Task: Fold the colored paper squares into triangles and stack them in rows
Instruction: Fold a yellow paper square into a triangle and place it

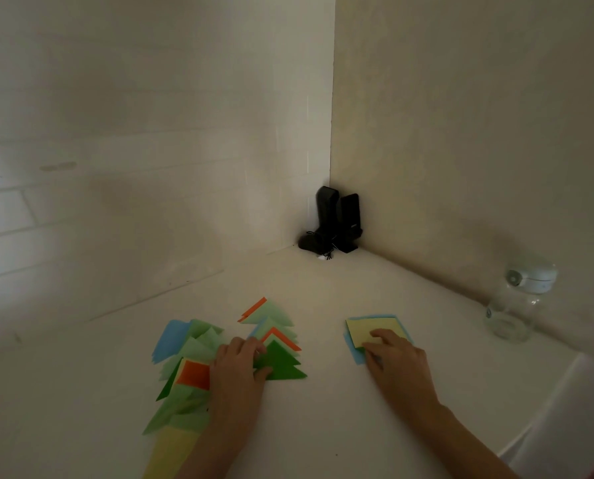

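Note:
Two rows of folded paper triangles lie on the white table. The left row (185, 371) holds blue, light green, orange and yellow pieces. The middle row (271, 326) runs from an orange and light green piece down to a dark green triangle (283, 366) at its near end. My left hand (238, 366) lies on that dark green triangle's left part, fingertips on the paper. To the right sits a small pile of unfolded squares (375, 331), yellow on top of blue. My right hand (394, 361) rests on the pile's near corner with fingers bent onto the top yellow sheet.
Black speakers with a tangled cable (337, 223) stand in the far wall corner. A clear glass vessel with a white round device on it (516, 299) stands at the right by the wall. The table edge (544, 420) drops away at the lower right.

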